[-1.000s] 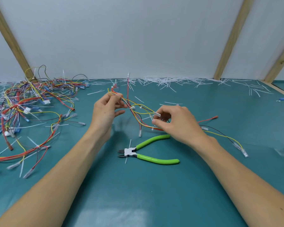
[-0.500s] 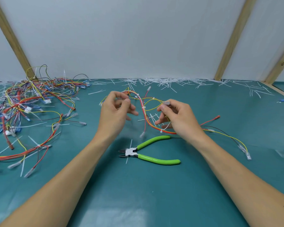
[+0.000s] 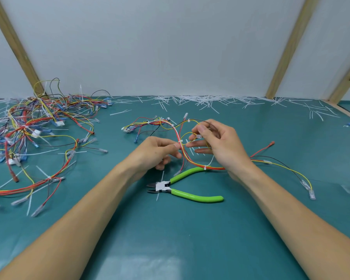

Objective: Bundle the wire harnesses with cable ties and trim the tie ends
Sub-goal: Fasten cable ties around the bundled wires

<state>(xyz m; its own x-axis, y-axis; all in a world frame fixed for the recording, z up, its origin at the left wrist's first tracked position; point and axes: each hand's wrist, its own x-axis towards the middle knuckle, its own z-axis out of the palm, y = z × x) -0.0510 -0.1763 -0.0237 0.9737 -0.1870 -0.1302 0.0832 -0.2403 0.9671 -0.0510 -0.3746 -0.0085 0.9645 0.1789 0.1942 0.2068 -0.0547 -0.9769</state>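
both forearms are seen bare to the frame edge. the left hand and right hand are ungloved.

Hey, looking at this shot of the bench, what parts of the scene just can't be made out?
- Head view: the harness where it runs under the right hand; the hand hides it.
- Head view: whether the cable tie pinched by the left hand is pulled tight; too small.
- Head view: the wire pile is cut off by the left edge.
- Head view: clear things by the right edge are blurred.
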